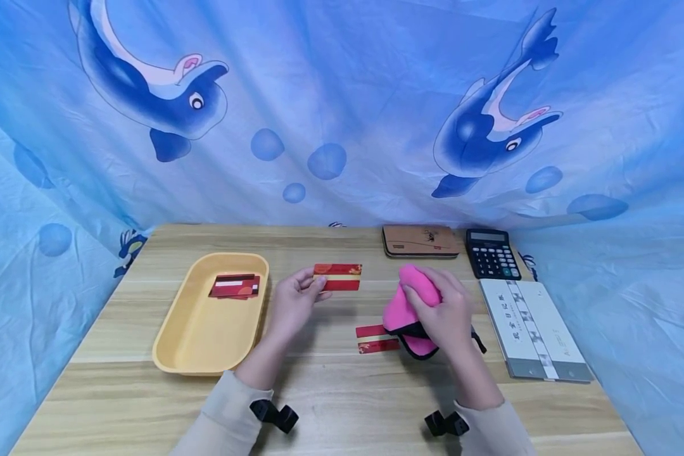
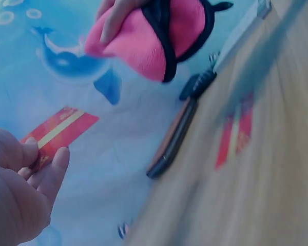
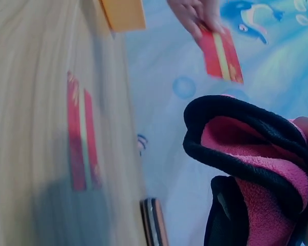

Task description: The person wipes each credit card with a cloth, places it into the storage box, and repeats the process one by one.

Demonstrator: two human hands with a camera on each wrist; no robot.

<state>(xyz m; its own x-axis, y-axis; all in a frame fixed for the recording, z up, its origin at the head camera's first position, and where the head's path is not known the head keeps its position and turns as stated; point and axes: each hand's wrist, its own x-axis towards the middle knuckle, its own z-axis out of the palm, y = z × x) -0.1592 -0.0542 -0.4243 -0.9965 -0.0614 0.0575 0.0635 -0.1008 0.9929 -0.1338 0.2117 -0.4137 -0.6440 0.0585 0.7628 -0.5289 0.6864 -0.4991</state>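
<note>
My left hand (image 1: 296, 303) pinches a red card with a cream stripe (image 1: 344, 277) between thumb and fingers, held up off the table. The same card (image 2: 66, 128) shows in the left wrist view. My right hand (image 1: 444, 310) grips a folded pink cloth with black edging (image 1: 399, 310), bunched in its fingers. In the right wrist view the pink cloth (image 3: 267, 169) bulges open at its black rim. A second red striped card (image 1: 376, 339) lies on the table, its right end behind the cloth in the head view.
A yellow tray (image 1: 182, 342) at the left has several red cards (image 1: 235, 287) inside. Toward the back right are a brown wallet (image 1: 422, 242) and a black calculator (image 1: 493, 254). A white-and-grey notebook (image 1: 532, 329) lies at the right. A blue dolphin curtain (image 1: 342, 114) hangs behind the table.
</note>
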